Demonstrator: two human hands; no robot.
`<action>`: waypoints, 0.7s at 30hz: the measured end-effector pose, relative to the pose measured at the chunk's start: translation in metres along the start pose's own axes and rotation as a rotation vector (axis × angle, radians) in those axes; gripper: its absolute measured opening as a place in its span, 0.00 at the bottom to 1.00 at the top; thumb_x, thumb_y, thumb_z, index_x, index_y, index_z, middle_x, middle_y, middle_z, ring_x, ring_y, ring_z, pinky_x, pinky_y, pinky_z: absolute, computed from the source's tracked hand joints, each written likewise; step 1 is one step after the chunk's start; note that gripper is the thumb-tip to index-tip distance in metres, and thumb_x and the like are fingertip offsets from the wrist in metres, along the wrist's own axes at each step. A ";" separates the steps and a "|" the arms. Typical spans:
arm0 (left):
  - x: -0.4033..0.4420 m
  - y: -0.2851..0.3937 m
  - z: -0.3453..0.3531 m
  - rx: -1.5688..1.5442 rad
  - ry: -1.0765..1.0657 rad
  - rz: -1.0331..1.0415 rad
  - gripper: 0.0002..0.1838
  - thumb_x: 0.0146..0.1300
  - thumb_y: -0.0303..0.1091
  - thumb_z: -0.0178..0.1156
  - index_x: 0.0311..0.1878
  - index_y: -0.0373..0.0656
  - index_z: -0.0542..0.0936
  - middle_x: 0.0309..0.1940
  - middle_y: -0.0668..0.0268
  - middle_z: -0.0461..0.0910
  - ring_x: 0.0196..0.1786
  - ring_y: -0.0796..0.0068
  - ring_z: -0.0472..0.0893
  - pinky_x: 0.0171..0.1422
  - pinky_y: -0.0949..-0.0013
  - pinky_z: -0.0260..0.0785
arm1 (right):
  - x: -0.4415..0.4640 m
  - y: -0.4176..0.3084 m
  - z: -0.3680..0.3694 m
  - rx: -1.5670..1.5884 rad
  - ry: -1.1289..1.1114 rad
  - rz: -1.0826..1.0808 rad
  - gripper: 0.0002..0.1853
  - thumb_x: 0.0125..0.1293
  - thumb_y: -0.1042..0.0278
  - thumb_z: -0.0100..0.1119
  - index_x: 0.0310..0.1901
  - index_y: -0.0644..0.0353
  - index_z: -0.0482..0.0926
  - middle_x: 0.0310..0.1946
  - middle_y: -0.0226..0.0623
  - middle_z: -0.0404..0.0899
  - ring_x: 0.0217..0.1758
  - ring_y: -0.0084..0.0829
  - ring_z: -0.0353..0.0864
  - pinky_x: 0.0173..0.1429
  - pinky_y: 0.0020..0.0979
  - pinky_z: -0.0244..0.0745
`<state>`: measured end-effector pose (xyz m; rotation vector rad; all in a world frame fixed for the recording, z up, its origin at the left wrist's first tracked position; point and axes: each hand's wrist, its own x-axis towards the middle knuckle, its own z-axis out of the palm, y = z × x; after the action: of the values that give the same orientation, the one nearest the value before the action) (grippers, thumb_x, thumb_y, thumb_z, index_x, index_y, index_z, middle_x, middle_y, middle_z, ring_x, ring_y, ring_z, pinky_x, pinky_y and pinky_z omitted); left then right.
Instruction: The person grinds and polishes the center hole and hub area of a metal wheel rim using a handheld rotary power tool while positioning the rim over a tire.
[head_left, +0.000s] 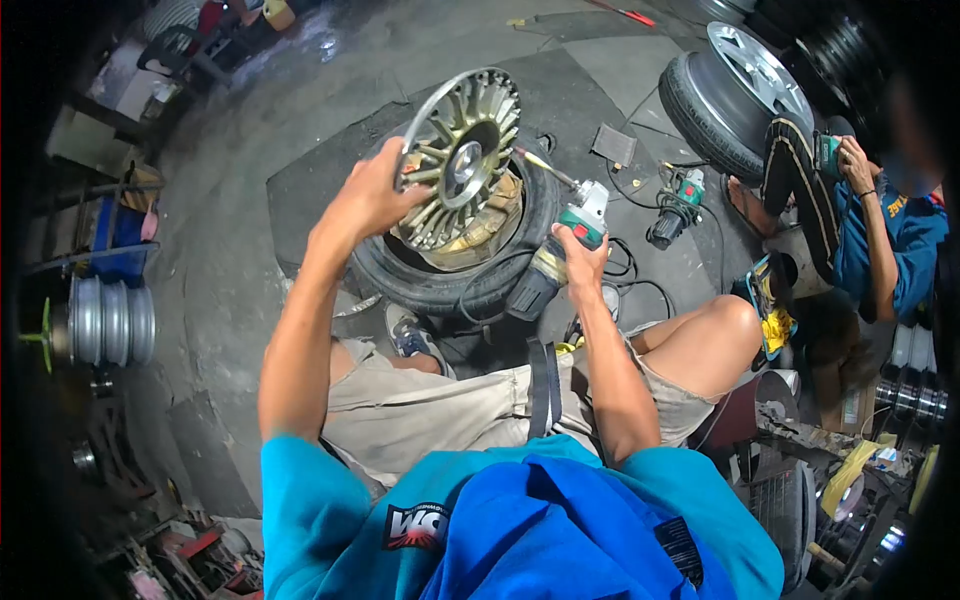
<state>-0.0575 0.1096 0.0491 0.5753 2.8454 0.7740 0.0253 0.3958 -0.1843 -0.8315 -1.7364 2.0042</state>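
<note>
My left hand (373, 197) is closed on the rim edge of a spoked alloy wheel (465, 160), which stands tilted over a tire (400, 280) lying flat on the floor. Inside the tire, under the wheel, is a brown padded bundle (490, 225). My right hand (582, 262) grips a green and black power grinder (550, 262). The tool's long thin tip points toward the wheel's right edge; whether it touches the wheel I cannot tell.
A second grinder (680, 207) and a small grey box (613, 146) lie right of the tire among cables. Another person (880, 220) sits at the right, holding a green tool near a leaning wheel with tire (715, 105). Stacked rims (110, 320) stand at the left.
</note>
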 end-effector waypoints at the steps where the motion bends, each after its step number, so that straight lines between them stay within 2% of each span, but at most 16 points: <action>1: -0.009 -0.014 0.014 -0.091 0.080 0.002 0.25 0.68 0.33 0.66 0.65 0.39 0.72 0.53 0.43 0.86 0.58 0.34 0.83 0.63 0.47 0.74 | 0.002 0.001 -0.006 0.103 -0.084 0.011 0.29 0.56 0.68 0.80 0.56 0.62 0.74 0.43 0.37 0.85 0.40 0.30 0.87 0.48 0.35 0.84; 2: -0.015 -0.013 0.018 -0.184 0.164 0.004 0.25 0.67 0.29 0.65 0.65 0.41 0.70 0.52 0.43 0.86 0.58 0.33 0.82 0.63 0.47 0.74 | 0.003 0.004 -0.010 0.104 -0.082 0.010 0.29 0.56 0.68 0.80 0.56 0.62 0.74 0.43 0.37 0.85 0.40 0.30 0.87 0.48 0.35 0.84; 3: -0.016 -0.012 0.016 -0.177 0.106 -0.070 0.27 0.67 0.25 0.62 0.67 0.42 0.65 0.54 0.42 0.85 0.58 0.33 0.83 0.62 0.45 0.74 | 0.003 0.007 -0.012 0.121 -0.071 0.016 0.27 0.57 0.69 0.79 0.55 0.62 0.75 0.41 0.38 0.85 0.38 0.31 0.88 0.46 0.35 0.85; 4: -0.017 -0.013 0.016 -0.175 0.116 -0.074 0.27 0.67 0.25 0.62 0.67 0.42 0.65 0.54 0.42 0.85 0.58 0.33 0.83 0.62 0.45 0.74 | 0.002 0.009 -0.012 0.138 -0.064 0.022 0.25 0.59 0.70 0.78 0.54 0.62 0.75 0.39 0.38 0.86 0.37 0.31 0.88 0.45 0.35 0.85; 6: -0.014 -0.017 0.017 -0.387 0.055 -0.090 0.26 0.66 0.24 0.60 0.67 0.43 0.67 0.53 0.41 0.85 0.55 0.34 0.85 0.60 0.43 0.75 | 0.000 0.014 -0.013 0.149 -0.063 0.021 0.23 0.60 0.71 0.77 0.53 0.62 0.76 0.38 0.38 0.86 0.35 0.32 0.89 0.43 0.35 0.86; 7: -0.008 -0.022 0.013 -0.277 0.111 -0.025 0.27 0.66 0.24 0.58 0.69 0.46 0.68 0.48 0.41 0.86 0.49 0.38 0.88 0.58 0.43 0.76 | 0.000 0.014 -0.014 0.144 -0.133 0.015 0.22 0.60 0.71 0.77 0.52 0.63 0.77 0.37 0.38 0.86 0.35 0.32 0.89 0.43 0.36 0.86; 8: 0.005 -0.029 0.007 -0.094 0.229 0.184 0.27 0.66 0.29 0.58 0.69 0.47 0.72 0.40 0.44 0.87 0.44 0.44 0.89 0.56 0.45 0.76 | -0.009 0.003 -0.012 0.141 -0.194 0.016 0.20 0.60 0.71 0.77 0.51 0.63 0.77 0.36 0.38 0.86 0.35 0.32 0.89 0.44 0.36 0.86; 10: 0.026 -0.023 -0.016 -0.044 0.198 0.086 0.25 0.65 0.37 0.63 0.66 0.45 0.77 0.36 0.46 0.87 0.43 0.48 0.89 0.54 0.50 0.77 | -0.029 -0.009 -0.014 0.164 -0.213 0.079 0.18 0.60 0.72 0.76 0.49 0.63 0.79 0.35 0.37 0.86 0.35 0.32 0.89 0.44 0.35 0.86; 12: 0.042 -0.009 -0.023 -0.037 0.239 0.006 0.25 0.65 0.41 0.64 0.64 0.43 0.79 0.35 0.48 0.87 0.42 0.49 0.88 0.53 0.52 0.77 | -0.037 -0.012 -0.016 0.160 -0.349 0.074 0.17 0.60 0.72 0.75 0.48 0.63 0.79 0.35 0.36 0.86 0.35 0.32 0.89 0.44 0.35 0.86; 13: 0.048 -0.007 -0.023 -0.025 0.277 -0.079 0.25 0.65 0.45 0.66 0.62 0.41 0.81 0.34 0.49 0.88 0.40 0.51 0.88 0.52 0.54 0.77 | -0.038 -0.008 -0.017 0.149 -0.381 0.083 0.20 0.61 0.74 0.74 0.52 0.62 0.77 0.36 0.37 0.85 0.36 0.32 0.88 0.44 0.35 0.86; 14: 0.056 -0.012 -0.020 -0.031 0.282 -0.085 0.25 0.65 0.45 0.66 0.62 0.41 0.81 0.34 0.49 0.88 0.40 0.51 0.88 0.52 0.54 0.77 | -0.036 -0.001 -0.017 0.142 -0.388 0.081 0.20 0.61 0.74 0.74 0.52 0.62 0.77 0.36 0.37 0.85 0.36 0.32 0.88 0.44 0.35 0.86; 16: 0.070 -0.022 -0.007 -0.060 0.265 0.038 0.25 0.68 0.45 0.68 0.61 0.39 0.81 0.36 0.55 0.88 0.39 0.65 0.86 0.48 0.62 0.76 | -0.034 0.005 -0.018 -0.010 -0.351 0.055 0.36 0.54 0.68 0.81 0.62 0.65 0.72 0.44 0.38 0.86 0.46 0.32 0.86 0.55 0.34 0.82; 17: 0.072 -0.026 -0.001 -0.099 0.297 0.120 0.23 0.72 0.46 0.66 0.61 0.39 0.81 0.40 0.55 0.88 0.41 0.65 0.86 0.49 0.62 0.76 | -0.033 0.005 -0.013 -0.043 -0.315 0.038 0.41 0.52 0.64 0.83 0.65 0.68 0.70 0.48 0.41 0.84 0.50 0.34 0.84 0.58 0.34 0.79; 18: 0.076 -0.028 0.009 -0.098 0.291 0.117 0.23 0.72 0.46 0.66 0.61 0.39 0.81 0.40 0.55 0.88 0.41 0.65 0.86 0.49 0.62 0.76 | -0.032 0.006 -0.009 -0.042 -0.314 0.044 0.41 0.52 0.64 0.83 0.65 0.68 0.70 0.48 0.41 0.84 0.50 0.34 0.84 0.58 0.34 0.79; 20: 0.081 -0.024 0.021 -0.220 0.408 0.246 0.20 0.76 0.45 0.62 0.60 0.39 0.81 0.45 0.55 0.88 0.45 0.66 0.86 0.52 0.62 0.77 | -0.030 -0.003 0.005 -0.071 -0.229 0.006 0.44 0.50 0.62 0.84 0.66 0.68 0.69 0.52 0.43 0.82 0.52 0.35 0.83 0.58 0.35 0.79; 21: 0.081 -0.024 0.024 -0.244 0.355 0.181 0.20 0.79 0.45 0.59 0.61 0.38 0.79 0.50 0.54 0.87 0.48 0.66 0.86 0.55 0.61 0.77 | -0.028 -0.004 0.009 -0.110 -0.190 -0.008 0.45 0.50 0.59 0.85 0.66 0.68 0.69 0.53 0.45 0.81 0.53 0.37 0.83 0.60 0.37 0.79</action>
<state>-0.1339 0.1336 0.0134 0.7290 2.9648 1.3561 0.0403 0.3723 -0.1746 -0.6857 -1.9664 2.0557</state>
